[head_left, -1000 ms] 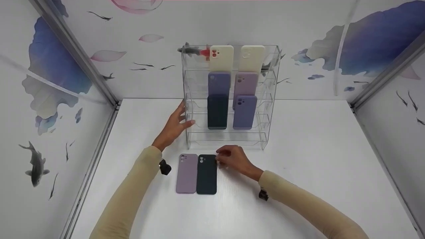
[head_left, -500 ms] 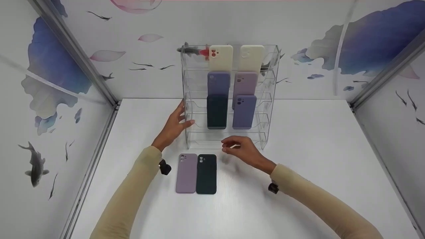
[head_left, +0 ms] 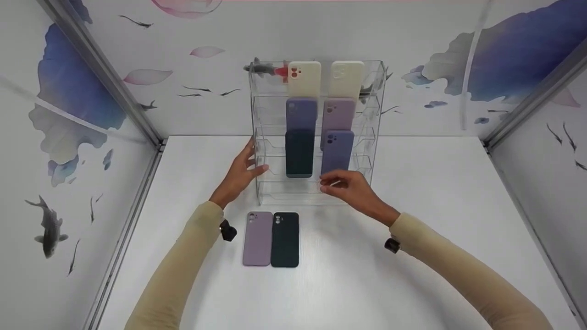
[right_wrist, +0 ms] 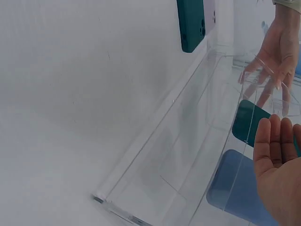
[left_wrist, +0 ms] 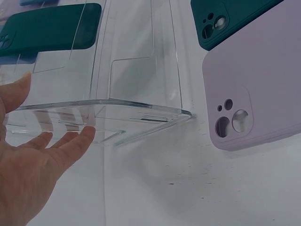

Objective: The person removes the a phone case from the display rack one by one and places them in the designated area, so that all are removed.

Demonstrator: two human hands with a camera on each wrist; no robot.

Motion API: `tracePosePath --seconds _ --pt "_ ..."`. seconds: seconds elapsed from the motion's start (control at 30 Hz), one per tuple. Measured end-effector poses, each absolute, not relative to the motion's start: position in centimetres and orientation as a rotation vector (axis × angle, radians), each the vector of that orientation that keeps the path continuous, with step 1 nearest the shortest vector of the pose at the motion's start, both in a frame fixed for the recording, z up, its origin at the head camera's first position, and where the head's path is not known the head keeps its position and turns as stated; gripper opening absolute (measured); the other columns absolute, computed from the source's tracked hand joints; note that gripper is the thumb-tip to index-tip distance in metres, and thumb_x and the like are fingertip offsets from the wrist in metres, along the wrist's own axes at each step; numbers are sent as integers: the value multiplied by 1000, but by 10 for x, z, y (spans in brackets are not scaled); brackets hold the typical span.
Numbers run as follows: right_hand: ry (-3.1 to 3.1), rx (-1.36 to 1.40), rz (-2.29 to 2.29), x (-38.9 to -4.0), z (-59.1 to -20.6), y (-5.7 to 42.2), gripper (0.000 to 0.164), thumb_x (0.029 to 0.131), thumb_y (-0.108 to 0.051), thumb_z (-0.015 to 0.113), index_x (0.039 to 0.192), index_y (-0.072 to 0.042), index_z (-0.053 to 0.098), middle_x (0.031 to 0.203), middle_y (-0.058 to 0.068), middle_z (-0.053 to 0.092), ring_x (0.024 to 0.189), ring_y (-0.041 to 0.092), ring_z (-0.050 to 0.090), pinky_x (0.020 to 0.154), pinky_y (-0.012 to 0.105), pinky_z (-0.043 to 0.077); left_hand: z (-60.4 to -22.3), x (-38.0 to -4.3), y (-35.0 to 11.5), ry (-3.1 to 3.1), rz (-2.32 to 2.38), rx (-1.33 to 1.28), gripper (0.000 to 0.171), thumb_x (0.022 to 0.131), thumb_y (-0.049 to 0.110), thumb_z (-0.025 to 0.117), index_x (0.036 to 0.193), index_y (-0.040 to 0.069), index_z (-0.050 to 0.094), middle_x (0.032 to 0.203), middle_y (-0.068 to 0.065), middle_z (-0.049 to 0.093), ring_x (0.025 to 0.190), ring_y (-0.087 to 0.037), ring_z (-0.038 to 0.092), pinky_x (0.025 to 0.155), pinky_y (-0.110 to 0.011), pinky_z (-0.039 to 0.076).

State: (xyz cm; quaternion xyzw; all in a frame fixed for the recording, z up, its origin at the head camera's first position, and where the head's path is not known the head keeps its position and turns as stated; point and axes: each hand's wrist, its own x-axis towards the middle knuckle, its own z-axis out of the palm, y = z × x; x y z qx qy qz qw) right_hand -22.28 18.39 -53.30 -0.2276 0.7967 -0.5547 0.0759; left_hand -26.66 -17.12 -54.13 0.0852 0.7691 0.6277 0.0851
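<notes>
Your right hand [head_left: 351, 188] has moved up and rightward since the earlier frames, away from the dark green phone case [head_left: 285, 239] at lower centre, which lies flat on the white tabletop [head_left: 390, 284] beside a pale mauve phone case [head_left: 257, 239]. Its fingers bend loosely around nothing, before a lavender-blue phone case [head_left: 337, 151] standing in the clear acrylic tiered rack [head_left: 293, 187] at upper centre. Your left hand [head_left: 238, 173], left of centre, grips the rack's side panel between thumb and fingers.

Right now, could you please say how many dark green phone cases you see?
2: one case stands in the clear rack, left of a blue case; another case lies on the table beside a lilac case. More may be hidden.
</notes>
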Motion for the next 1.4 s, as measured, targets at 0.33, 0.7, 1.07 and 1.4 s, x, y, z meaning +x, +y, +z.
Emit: tracePosePath --seconds 0.33,0.7,1.07,1.4 --pt "2457 -695 -1695 -235 -507 210 33 103 -13 81 131 3 76 124 16 77 113 28 74 98 23 59 -543 -266 -172 2279 1885 284 100 107 16 76 179 29 8 182 -16 23 158 -42 41 124 -60 41" --pt "2578 -638 -1687 -255 -485 243 32 103 -13 80 132 0 76 124 19 76 110 20 74 97 19 57 -545 -266 -173 2288 1879 291 98 108 17 74 179 31 9 182 -20 20 159 -49 37 125 -63 39" --pt "2678 -574 -1659 -261 -478 260 31 103 -17 81 131 -5 79 123 11 78 107 14 75 96 16 57 -544 -267 -172 2307 1864 290 99 107 20 76 179 31 10 182 -14 24 157 -41 44 124 -60 42" --pt "2772 -516 -1661 -264 -472 254 32 101 -6 81 133 -1 77 121 18 79 106 25 76 90 13 56 -543 -267 -171 2310 1864 275 100 106 18 77 179 32 11 182 -16 24 157 -46 42 125 -60 40"
